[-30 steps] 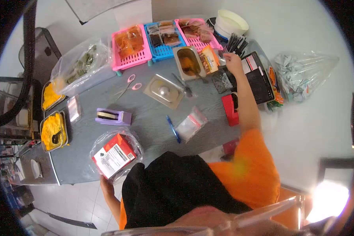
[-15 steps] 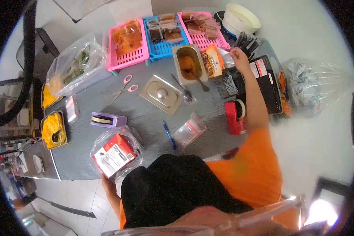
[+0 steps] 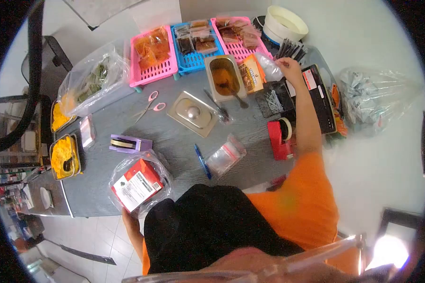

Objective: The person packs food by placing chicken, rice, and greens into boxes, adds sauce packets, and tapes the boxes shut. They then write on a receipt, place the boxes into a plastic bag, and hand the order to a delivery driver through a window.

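At the table's near left edge, my left hand (image 3: 129,216) grips the lower side of a clear plastic bag holding a red box (image 3: 148,172) with a white printed label. Most of its fingers are hidden behind the bag. Out at the far right, my right hand (image 3: 289,69) has its fingers pinched together beside a clear plastic film (image 3: 269,67) and a bundle of thin black strips (image 3: 293,48). What lies between those fingertips is too small to make out. Below that hand is a black mesh tray (image 3: 272,100) with pale small sticks.
Pink and blue baskets (image 3: 198,63) of packets line the back. A metal pan (image 3: 225,78) of sauce, its lid (image 3: 192,113), scissors (image 3: 150,104), purple (image 3: 136,143) and red (image 3: 279,141) tape dispensers, a blue pen (image 3: 202,161) and zip bags (image 3: 227,156) lie on the table.
My right hand has shifted slightly, and the clear film beside it is more spread out. My left hand stays at the bagged red box, which has turned slightly.
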A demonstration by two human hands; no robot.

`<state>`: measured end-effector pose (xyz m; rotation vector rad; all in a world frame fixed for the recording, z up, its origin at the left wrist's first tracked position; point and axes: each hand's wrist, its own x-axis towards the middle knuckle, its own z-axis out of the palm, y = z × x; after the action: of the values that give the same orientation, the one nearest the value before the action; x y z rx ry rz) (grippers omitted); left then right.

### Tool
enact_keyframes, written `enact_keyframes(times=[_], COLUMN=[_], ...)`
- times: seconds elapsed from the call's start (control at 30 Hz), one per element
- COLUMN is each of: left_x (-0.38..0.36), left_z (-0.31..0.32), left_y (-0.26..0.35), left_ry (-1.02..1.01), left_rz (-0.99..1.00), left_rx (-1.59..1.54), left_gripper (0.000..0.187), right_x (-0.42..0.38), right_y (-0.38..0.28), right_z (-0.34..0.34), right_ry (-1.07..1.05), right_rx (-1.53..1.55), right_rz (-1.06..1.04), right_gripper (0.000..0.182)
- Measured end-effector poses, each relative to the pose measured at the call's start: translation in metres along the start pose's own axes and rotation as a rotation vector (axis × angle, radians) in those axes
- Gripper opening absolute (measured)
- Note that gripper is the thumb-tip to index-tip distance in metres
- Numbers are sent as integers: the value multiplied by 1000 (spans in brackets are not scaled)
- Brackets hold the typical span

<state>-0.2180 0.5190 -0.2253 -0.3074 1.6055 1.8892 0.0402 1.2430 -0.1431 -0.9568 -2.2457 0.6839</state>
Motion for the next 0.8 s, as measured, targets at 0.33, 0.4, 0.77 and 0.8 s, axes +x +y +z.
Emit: enact_keyframes(times=[0.33, 0.4, 0.77, 0.8], left_x=[-6, 1, 13, 10], left_z=[6, -2, -24, -16], left_y=[3, 0, -16, -14], left_ry=[2, -13, -199, -145], left_rz=[133, 97, 126, 80], left_rx=[466, 330, 284, 164], left_gripper=[42, 42, 47, 49], right_x=[-2, 1, 26, 26], right_y=[-59, -43, -20, -26], right_z=[-22, -3, 21, 17], right_ry=[-190, -168, -55, -54], right_rx=[-162, -382, -633, -631], right_rz=[180, 29, 1, -1], right_gripper=[25, 24, 13, 13])
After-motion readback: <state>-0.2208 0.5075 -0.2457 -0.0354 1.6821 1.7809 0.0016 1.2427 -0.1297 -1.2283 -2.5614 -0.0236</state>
